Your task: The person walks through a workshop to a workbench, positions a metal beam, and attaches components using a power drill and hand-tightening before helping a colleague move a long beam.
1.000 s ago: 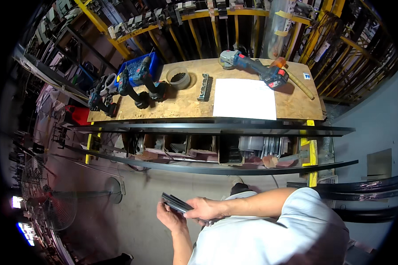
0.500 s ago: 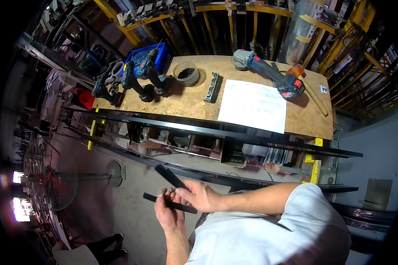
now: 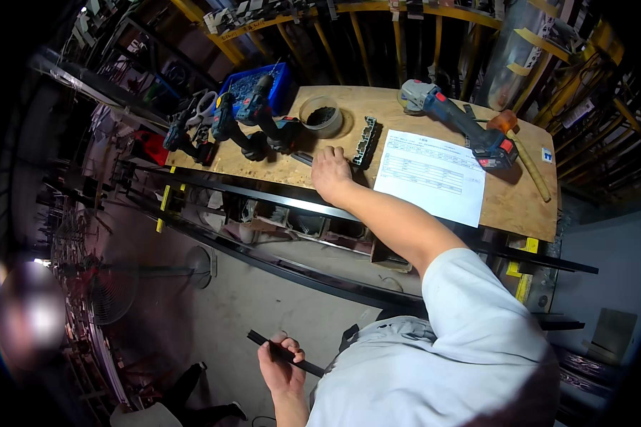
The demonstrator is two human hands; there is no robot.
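My left hand [image 3: 283, 366], low in the view near my body, is closed round a short black strip [image 3: 308, 366] that looks like a cut piece of profile. My right hand [image 3: 331, 174] reaches out to the front part of the wooden tabletop [image 3: 278, 167]. Its fingers curl down over dark strip pieces [image 3: 303, 158], whose end sticks out on the left. My palm hides the rest of them. Just right of these fingers stands a short metal profile section [image 3: 365, 141] with a notched face. Behind the hand is a round tub [image 3: 321, 116] of small dark parts.
Several cordless drills [image 3: 267, 117] stand at the left, before a blue bin [image 3: 283, 77] of small pieces. A printed sheet [image 3: 431, 178], an angle grinder [image 3: 456, 121] and a mallet [image 3: 527, 160] occupy the right. Long black bars [image 3: 285, 206] run along the table's front edge.
My right hand has moved from beside my left hand up to the tabletop, taking dark strips with it. The left hand has sunk slightly, still holding its black strip. The view has shifted a little.
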